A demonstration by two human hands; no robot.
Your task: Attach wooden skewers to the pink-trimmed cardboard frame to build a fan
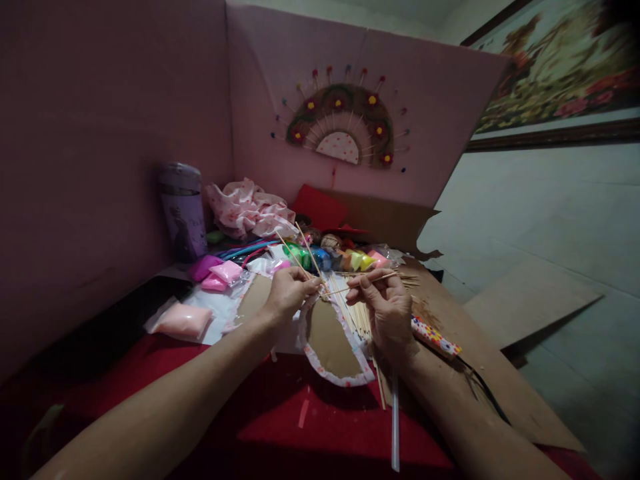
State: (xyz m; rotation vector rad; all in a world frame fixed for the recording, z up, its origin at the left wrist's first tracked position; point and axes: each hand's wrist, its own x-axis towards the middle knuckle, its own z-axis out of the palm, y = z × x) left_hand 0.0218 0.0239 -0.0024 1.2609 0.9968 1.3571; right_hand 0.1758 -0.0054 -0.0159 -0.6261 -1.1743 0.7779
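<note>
My left hand [290, 293] is closed in a pinch at the upper end of a cardboard half-disc [333, 337] edged with white, pink-spotted cloth. Two thin wooden sticks [311, 252] slant up and away from that pinch; whether they are fixed to the half-disc is hidden by the fingers. Between the thumb and fingers of my right hand [385, 307] lies another thin wooden stick [340, 291], its left tip at the half-disc's upper edge. Loose wooden sticks [355, 313] lie beneath, between the hands. A second cardboard piece [254, 298] rests behind my left wrist.
A flower-patterned glue gun [435, 337] with a black cord lies right of my right hand. A clear glue stick [395, 427] sits in front. Behind are bags of coloured clay [325, 258], crumpled cloth [250, 207] and a purple tumbler [183, 213]. A decorated fan shape [345, 123] hangs behind.
</note>
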